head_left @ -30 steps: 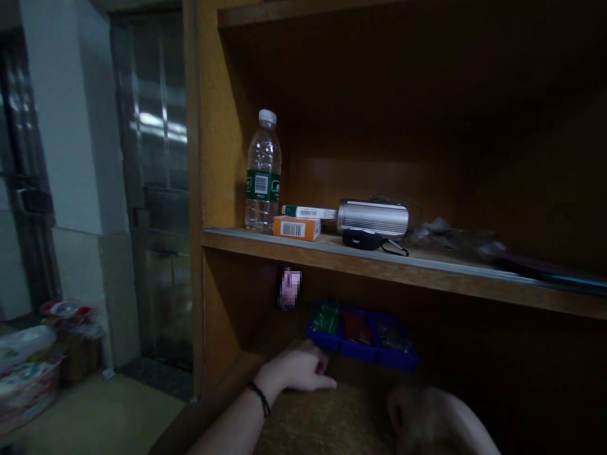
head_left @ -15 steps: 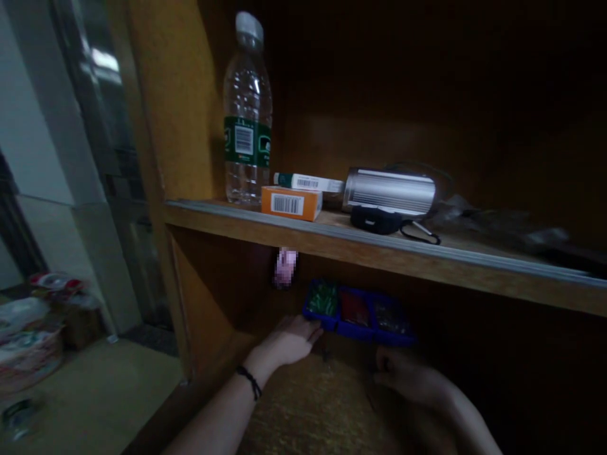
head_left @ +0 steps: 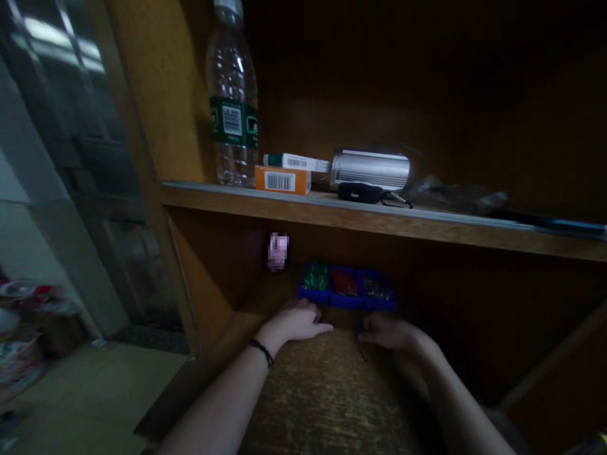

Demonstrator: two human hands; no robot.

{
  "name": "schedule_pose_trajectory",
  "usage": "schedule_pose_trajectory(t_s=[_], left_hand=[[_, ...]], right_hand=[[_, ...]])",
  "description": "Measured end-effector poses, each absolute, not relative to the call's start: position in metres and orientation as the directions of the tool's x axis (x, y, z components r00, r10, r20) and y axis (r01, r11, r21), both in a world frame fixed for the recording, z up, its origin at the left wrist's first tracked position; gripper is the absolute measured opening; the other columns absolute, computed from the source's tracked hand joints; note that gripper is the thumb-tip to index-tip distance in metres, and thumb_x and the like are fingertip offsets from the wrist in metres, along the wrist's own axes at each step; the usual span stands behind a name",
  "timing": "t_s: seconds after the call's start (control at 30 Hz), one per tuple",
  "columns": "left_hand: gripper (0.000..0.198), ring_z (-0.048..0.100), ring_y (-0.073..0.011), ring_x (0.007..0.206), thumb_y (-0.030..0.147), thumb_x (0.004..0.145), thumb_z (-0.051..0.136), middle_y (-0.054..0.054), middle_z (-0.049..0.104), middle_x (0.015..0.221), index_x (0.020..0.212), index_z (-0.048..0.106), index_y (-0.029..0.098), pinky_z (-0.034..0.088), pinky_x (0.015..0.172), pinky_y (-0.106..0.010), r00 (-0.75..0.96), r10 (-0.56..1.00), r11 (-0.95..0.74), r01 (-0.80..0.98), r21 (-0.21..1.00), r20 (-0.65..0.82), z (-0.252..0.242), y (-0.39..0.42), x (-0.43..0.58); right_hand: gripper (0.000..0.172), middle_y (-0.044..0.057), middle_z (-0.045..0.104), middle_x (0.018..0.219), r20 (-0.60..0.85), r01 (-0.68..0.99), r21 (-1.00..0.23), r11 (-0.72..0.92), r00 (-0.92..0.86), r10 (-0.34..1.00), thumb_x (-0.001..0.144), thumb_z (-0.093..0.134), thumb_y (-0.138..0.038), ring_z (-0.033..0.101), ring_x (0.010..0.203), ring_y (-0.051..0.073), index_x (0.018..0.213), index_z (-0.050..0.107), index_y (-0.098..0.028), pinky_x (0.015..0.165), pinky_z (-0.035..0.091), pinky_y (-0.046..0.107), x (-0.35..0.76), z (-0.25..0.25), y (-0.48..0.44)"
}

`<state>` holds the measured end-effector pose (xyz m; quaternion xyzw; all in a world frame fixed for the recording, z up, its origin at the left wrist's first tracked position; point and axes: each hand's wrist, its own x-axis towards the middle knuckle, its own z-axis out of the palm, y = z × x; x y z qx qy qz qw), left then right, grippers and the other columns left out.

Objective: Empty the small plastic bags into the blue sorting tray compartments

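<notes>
Resting on the speckled brown work surface [head_left: 327,398], the left hand [head_left: 294,320] is lying at the surface's rear edge with its fingers loosely curled, and no pinched item is showing. The right hand [head_left: 391,333] is lying just beside it at the 3 o'clock position, with its fingers pressed together and pointing toward the left hand; whether they are pinching anything cannot be determined. A black cord bracelet [head_left: 262,352] is encircling the left wrist. A blue three-compartment tray [head_left: 346,287] is sitting at 12 o'clock from the gap between the hands, near both but not touching either. Its compartments are holding green items, red items and dark mixed items, in order from left to right; the items are too small to identify.

Above the tray, a wooden shelf [head_left: 332,212] is carrying a clear water bottle [head_left: 231,107] with a green label, an orange box [head_left: 282,180], a white-and-green carton [head_left: 296,162], a ribbed silver cylinder [head_left: 370,169] and a black pouch [head_left: 360,192] with a clip. A metal door [head_left: 80,158] is standing at 10 o'clock, and stacked packages [head_left: 19,328] are lying on the floor at 9 o'clock
</notes>
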<state>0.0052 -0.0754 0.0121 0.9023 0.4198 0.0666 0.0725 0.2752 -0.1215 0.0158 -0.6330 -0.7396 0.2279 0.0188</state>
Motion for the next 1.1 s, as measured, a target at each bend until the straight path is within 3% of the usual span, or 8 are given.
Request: schedule_pose_trajectory(t_s=[0.13, 0.3, 0.43, 0.6, 0.8, 1.1], left_hand=[[0.061, 0.065, -0.0280, 0.091, 0.074, 0.084, 0.044, -0.010, 0.071, 0.097, 0.090, 0.075, 0.022, 0.047, 0.076, -0.034, 0.631, 0.772, -0.634, 0.758, 0.150, 0.076, 0.015, -0.079, 0.005], [0.060, 0.065, -0.0264, 0.090, 0.073, 0.084, 0.045, -0.010, 0.072, 0.096, 0.090, 0.075, 0.022, 0.048, 0.075, -0.033, 0.622, 0.779, -0.627, 0.770, 0.119, 0.081, 0.018, -0.083, 0.006], [0.060, 0.066, -0.0273, 0.089, 0.072, 0.085, 0.045, -0.010, 0.072, 0.094, 0.090, 0.076, 0.021, 0.048, 0.075, -0.034, 0.645, 0.762, -0.647, 0.757, 0.094, 0.057, 0.015, -0.082, 0.007], [0.066, 0.066, -0.0300, 0.092, 0.073, 0.087, 0.038, -0.014, 0.071, 0.099, 0.094, 0.076, 0.019, 0.049, 0.078, -0.037, 0.607, 0.791, -0.611, 0.790, 0.055, 0.071, 0.014, -0.084, 0.013], [0.072, 0.067, -0.0333, 0.096, 0.073, 0.088, 0.033, -0.018, 0.071, 0.101, 0.097, 0.075, 0.016, 0.050, 0.081, -0.041, 0.574, 0.815, -0.576, 0.817, 0.009, 0.081, 0.011, -0.087, 0.019], [0.064, 0.066, -0.0343, 0.101, 0.063, 0.093, 0.033, -0.018, 0.070, 0.109, 0.106, 0.073, 0.015, 0.051, 0.086, -0.044, 0.570, 0.820, -0.572, 0.820, 0.031, 0.052, 0.008, -0.084, 0.021]], right_hand=[[0.016, 0.002, 0.064, 0.073, -0.201, 0.897, -0.412, 0.161, -0.261, 0.944, 0.081, 0.058, -0.027, 0.051, 0.062, 0.012, 0.073, 0.066, -0.015, 0.057, 0.033, 0.023, 0.270, 0.015, -0.120], [0.019, -0.001, 0.062, 0.073, -0.020, 0.834, -0.497, 0.241, -0.288, 0.957, 0.084, 0.045, -0.024, 0.053, 0.067, 0.012, 0.076, 0.061, -0.017, 0.057, 0.034, 0.021, 0.270, 0.023, -0.120], [0.020, 0.000, 0.064, 0.075, 0.146, 0.853, -0.448, 0.269, -0.227, 0.963, 0.087, 0.045, -0.028, 0.058, 0.072, 0.014, 0.079, 0.061, -0.019, 0.060, 0.033, 0.022, 0.282, 0.028, -0.119], [0.026, 0.003, 0.071, 0.077, 0.335, 0.974, -0.219, 0.060, 0.017, 0.942, 0.093, 0.045, -0.037, 0.064, 0.069, 0.018, 0.097, 0.067, -0.023, 0.059, 0.032, 0.025, 0.297, 0.025, -0.116], [0.037, 0.010, 0.074, 0.085, 0.426, 0.962, -0.213, -0.170, 0.248, 0.870, 0.099, 0.037, -0.042, 0.067, 0.072, 0.022, 0.115, 0.065, -0.022, 0.060, 0.033, 0.027, 0.299, 0.019, -0.111], [0.041, 0.009, 0.076, 0.085, 0.502, 0.960, -0.139, -0.242, 0.279, 0.819, 0.102, 0.033, -0.046, 0.070, 0.071, 0.024, 0.122, 0.064, -0.027, 0.058, 0.035, 0.027, 0.295, 0.015, -0.104]])
